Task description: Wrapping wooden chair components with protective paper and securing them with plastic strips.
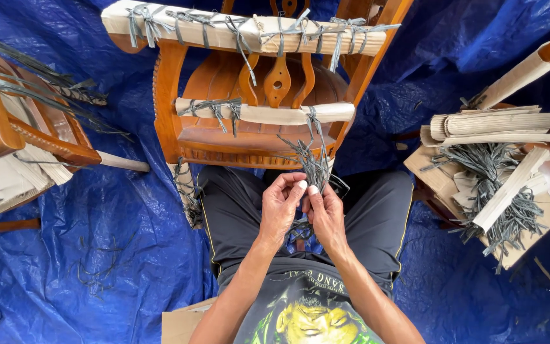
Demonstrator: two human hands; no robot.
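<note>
The left hand (279, 207) and right hand (326, 213) meet over the lap, fingertips pinched together on a bundle of grey plastic strips (313, 164) that fans up above the fingers toward the wrapped wooden chair (268, 83) just beyond.

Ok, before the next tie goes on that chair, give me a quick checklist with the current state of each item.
1. Bundle of grey ties in hand: ok, the left hand and right hand both pinch it, fingertips meeting.
2. One tie separated from the bundle: cannot tell, the strands overlap.
3. Wooden chair within reach: ok, it stands directly ahead of the knees.
4. Cardboard padding on the lower rail: ok, wrapped and already tied in two places.
5. Top rail padding: ok, several ties knotted along it.
6. Spare ties: ok, a heap lies with cardboard strips to the right.
</note>
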